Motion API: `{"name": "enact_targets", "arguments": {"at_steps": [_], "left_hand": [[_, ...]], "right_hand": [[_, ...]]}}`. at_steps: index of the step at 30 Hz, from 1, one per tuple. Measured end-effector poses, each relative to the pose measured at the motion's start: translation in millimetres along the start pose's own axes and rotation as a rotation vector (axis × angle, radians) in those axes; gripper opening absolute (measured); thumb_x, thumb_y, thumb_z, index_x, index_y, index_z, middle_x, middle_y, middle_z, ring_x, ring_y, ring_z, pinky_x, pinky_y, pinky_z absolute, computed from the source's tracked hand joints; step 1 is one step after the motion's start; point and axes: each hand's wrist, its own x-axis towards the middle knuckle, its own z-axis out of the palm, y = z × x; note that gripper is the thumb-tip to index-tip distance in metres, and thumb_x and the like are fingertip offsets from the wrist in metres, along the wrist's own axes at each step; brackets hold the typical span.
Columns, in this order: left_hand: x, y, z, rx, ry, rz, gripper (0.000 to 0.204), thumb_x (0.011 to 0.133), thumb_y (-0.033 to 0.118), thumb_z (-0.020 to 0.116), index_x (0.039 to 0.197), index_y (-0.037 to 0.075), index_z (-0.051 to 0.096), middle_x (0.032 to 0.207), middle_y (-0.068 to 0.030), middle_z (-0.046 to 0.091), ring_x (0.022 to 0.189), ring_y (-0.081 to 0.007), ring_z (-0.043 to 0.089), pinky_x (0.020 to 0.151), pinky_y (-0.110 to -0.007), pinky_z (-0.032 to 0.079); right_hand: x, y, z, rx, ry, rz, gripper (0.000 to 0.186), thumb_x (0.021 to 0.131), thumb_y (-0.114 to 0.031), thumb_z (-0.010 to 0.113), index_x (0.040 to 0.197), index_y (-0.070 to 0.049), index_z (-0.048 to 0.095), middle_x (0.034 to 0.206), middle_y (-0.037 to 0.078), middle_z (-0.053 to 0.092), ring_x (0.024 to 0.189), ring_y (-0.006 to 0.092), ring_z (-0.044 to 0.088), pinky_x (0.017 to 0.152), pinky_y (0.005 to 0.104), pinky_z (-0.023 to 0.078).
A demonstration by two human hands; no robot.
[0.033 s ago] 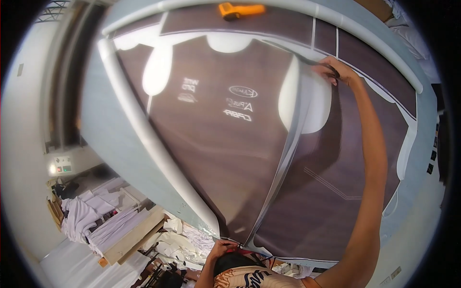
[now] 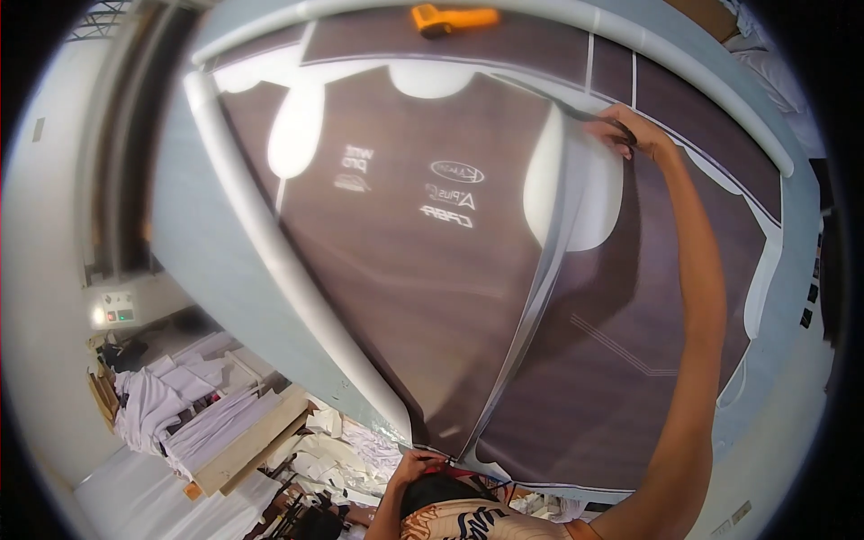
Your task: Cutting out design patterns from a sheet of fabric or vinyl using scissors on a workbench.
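A dark brown printed sheet (image 2: 387, 252) with white shirt-piece outlines and small white logos lies on the pale blue table (image 2: 207, 261), a long strip of it lifted beside a second brown section (image 2: 621, 414). At the upper right, my right hand (image 2: 634, 130) is closed on dark scissors (image 2: 621, 126), which lie along the white margin by an armhole shape; their blades are hard to make out. Low in the middle, my left hand (image 2: 423, 463) pinches the near edge of the printed sheet, close to my body, its fingertips partly hidden.
An orange and black handheld tool (image 2: 450, 20) lies at the far side. White rolled edges (image 2: 288, 279) run along the left and back. Left and below are a switch box (image 2: 117, 309), a wooden shelf (image 2: 229, 454) of white cloth and piled scraps (image 2: 324, 459). A dark machine (image 2: 135, 162) stands behind.
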Motion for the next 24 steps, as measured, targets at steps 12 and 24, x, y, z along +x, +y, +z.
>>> {"name": "enact_targets", "arguments": {"at_steps": [12, 24], "left_hand": [[-4, 7, -5, -0.1, 0.002, -0.041, 0.018, 0.091, -0.001, 0.069, 0.107, 0.0, 0.077, 0.088, -0.0071, 0.074, 0.079, -0.0127, 0.067, 0.074, -0.025, 0.054], [-13, -9, -3, -0.038, 0.017, -0.015, 0.021, 0.09, 0.001, 0.071, 0.11, 0.003, 0.077, 0.092, -0.0035, 0.076, 0.082, -0.0091, 0.066, 0.076, -0.023, 0.053]], "right_hand": [[60, -44, -1, -0.28, -0.095, 0.035, 0.042, 0.096, -0.044, 0.058, 0.118, -0.008, 0.055, 0.067, -0.001, 0.054, 0.047, 0.0087, 0.047, 0.041, 0.0277, 0.036], [95, -79, -3, -0.215, -0.176, 0.037, 0.024, 0.09, -0.027, 0.061, 0.073, -0.01, 0.062, 0.057, -0.001, 0.054, 0.042, 0.0091, 0.047, 0.038, 0.027, 0.032]]}}
